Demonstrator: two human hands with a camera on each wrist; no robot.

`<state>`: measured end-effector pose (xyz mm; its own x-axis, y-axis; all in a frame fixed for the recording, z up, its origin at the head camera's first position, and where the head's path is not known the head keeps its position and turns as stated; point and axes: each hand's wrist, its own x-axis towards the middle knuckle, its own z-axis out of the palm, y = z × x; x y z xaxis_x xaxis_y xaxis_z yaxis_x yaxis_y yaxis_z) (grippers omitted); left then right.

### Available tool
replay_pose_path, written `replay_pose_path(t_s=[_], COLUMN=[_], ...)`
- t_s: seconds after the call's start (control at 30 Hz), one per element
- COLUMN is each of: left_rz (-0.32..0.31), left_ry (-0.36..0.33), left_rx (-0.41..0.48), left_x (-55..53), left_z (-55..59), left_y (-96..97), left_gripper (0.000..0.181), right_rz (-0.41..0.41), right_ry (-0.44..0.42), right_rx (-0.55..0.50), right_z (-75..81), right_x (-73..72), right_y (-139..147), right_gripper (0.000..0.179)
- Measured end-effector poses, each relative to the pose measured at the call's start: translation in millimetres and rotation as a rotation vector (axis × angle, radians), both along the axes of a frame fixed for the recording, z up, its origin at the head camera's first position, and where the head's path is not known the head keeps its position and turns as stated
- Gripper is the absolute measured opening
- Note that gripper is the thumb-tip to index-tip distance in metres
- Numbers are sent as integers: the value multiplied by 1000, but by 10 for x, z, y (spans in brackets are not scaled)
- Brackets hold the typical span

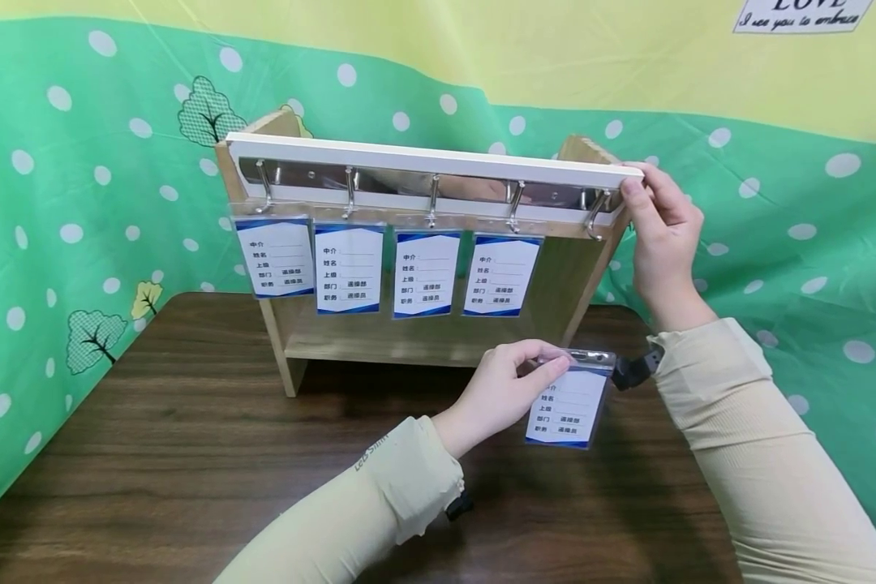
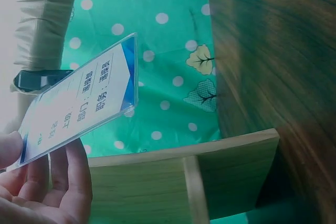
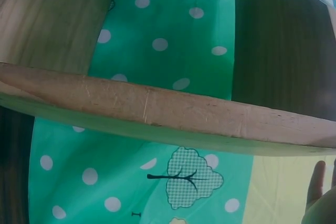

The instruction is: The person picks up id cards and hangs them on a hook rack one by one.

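Note:
My left hand (image 1: 507, 385) pinches a clear-sleeved name badge (image 1: 568, 410) by its top edge, between thumb and fingers. The badge hangs upright, below and in front of the last hook at the right. In the left wrist view the thumb (image 2: 9, 149) lies on the badge's printed face. My right hand (image 1: 664, 231) grips the right end of a white hook rail (image 1: 423, 154), thumb in front and fingers over the back. Only a bit of that hand (image 3: 320, 203) shows in the right wrist view. Several similar badges (image 1: 427, 276) hang from the other hooks; the rightmost hook (image 1: 597, 215) carries none.
The rail sits across the top of a wooden stand (image 1: 380, 345) with side panels and a low shelf. Underneath is a dark brown wooden table (image 1: 153, 430). A green and yellow patterned cloth (image 1: 774, 195) hangs behind.

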<state>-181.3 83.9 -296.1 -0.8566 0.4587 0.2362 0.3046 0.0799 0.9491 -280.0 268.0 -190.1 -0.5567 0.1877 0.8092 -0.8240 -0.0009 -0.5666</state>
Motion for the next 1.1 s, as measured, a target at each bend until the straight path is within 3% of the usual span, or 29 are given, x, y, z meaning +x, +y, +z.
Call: replay_pose_path(t_s=[0.27,0.63,1.1], left_rz=[-7,37,97], left_ry=[50,152,194], left_rx=[-11,29,54], left_x=[-10,-87,-202], left_z=[106,197,378], left_y=[0,3,-31], left_gripper=[27,22,22], right_rz=[-29,-49,-80], right_ry=[10,20,31], right_rx=[19,48,78], right_z=[-2,-3,-5], right_x=[22,27,10], right_y=[2,-5,11], right_gripper=[21,23,24])
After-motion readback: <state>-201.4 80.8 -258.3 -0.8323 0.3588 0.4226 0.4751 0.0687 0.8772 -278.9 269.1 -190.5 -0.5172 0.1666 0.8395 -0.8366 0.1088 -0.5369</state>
